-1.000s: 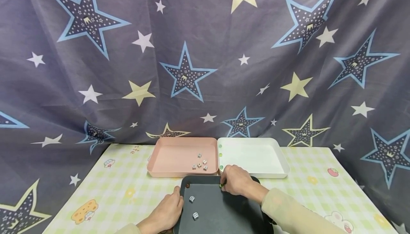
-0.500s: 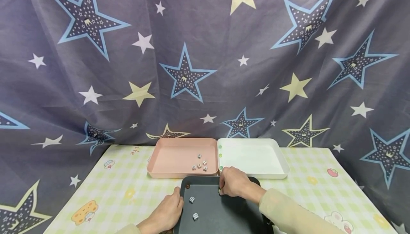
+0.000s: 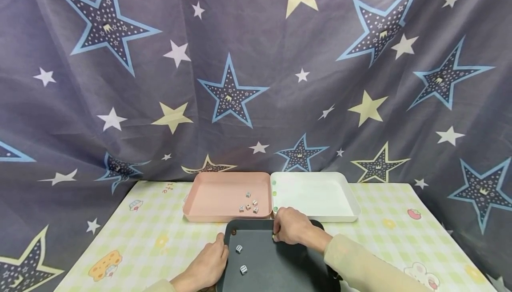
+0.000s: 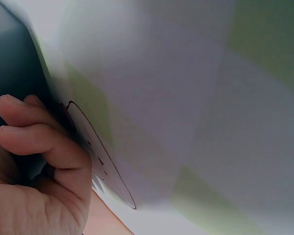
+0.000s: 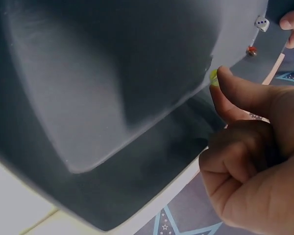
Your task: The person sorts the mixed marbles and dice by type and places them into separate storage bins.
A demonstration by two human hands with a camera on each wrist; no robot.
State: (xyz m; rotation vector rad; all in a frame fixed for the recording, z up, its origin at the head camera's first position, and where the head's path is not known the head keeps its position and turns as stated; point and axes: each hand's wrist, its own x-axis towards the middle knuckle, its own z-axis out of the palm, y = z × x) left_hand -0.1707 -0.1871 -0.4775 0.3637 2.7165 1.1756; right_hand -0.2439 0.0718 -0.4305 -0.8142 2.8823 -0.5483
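Observation:
My right hand point(image 3: 293, 226) reaches over the far side of the dark grey tray point(image 3: 276, 265). Between thumb and index finger it pinches a small yellow-green marble point(image 5: 214, 77), mostly covered by the fingers and low by the tray's floor. My left hand point(image 3: 207, 263) grips the tray's left edge, fingers curled against its outer side in the left wrist view. Two white dice, a farther die point(image 3: 239, 249) and a nearer die point(image 3: 243, 270), lie in the left half of the tray. A reddish-brown marble point(image 3: 234, 232) sits in its far left corner.
Behind the grey tray stand a pink tray point(image 3: 216, 194) with several dice and a white tray point(image 3: 316, 194), side by side. Several green marbles point(image 3: 274, 193) line the white tray's left wall. A checkered cloth point(image 3: 152, 230) covers the table; a starry curtain point(image 3: 256, 150) hangs behind.
My right hand has shifted slightly toward me in the grey tray, with the marble now mostly hidden by its fingers. The left hand, tray and dice stay in place.

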